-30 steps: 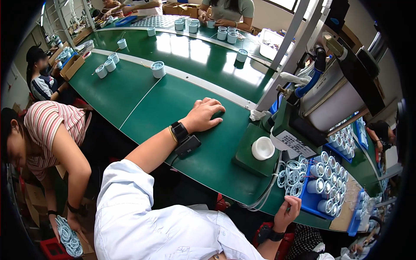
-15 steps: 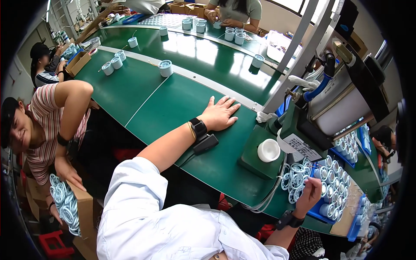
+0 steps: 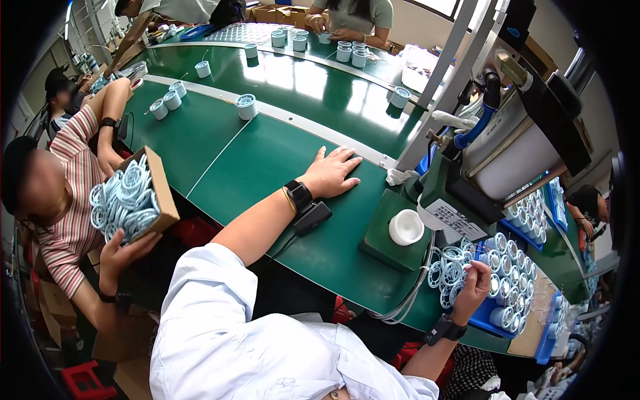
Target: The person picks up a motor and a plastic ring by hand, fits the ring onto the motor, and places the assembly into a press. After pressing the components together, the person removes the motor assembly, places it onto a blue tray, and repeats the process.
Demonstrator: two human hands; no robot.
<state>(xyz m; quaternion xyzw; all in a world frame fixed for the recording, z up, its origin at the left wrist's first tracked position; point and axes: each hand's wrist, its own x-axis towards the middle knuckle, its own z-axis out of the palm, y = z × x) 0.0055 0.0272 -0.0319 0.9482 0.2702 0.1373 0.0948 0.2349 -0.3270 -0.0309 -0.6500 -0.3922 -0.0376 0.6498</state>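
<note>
My left hand (image 3: 331,172) lies flat on the green tabletop (image 3: 267,157), fingers spread, holding nothing. My right hand (image 3: 473,290) is raised at the right, its fingers curled together beside a pile of loose light-blue rings (image 3: 448,270). Whatever is between those fingertips, if anything, is hidden. Just beyond this hand, a blue tray (image 3: 497,328) holds several light-blue and white cylindrical parts (image 3: 507,283). A white round cup-shaped fixture (image 3: 406,227) sits on a green block (image 3: 381,241) between my two hands, under a machine with a large pale cylinder (image 3: 510,157).
At left a co-worker in a striped shirt (image 3: 63,207) holds a cardboard box (image 3: 163,193) of light-blue rings. Blue cups (image 3: 246,107) stand along the table and the green belt (image 3: 300,80). Cables (image 3: 417,293) hang at the table edge. Another person (image 3: 357,17) works across.
The co-worker at left has lifted the box of rings up and toward the table. My left hand stays flat; my right hand remains by the rings, fingers curled. The view has shifted slightly.
</note>
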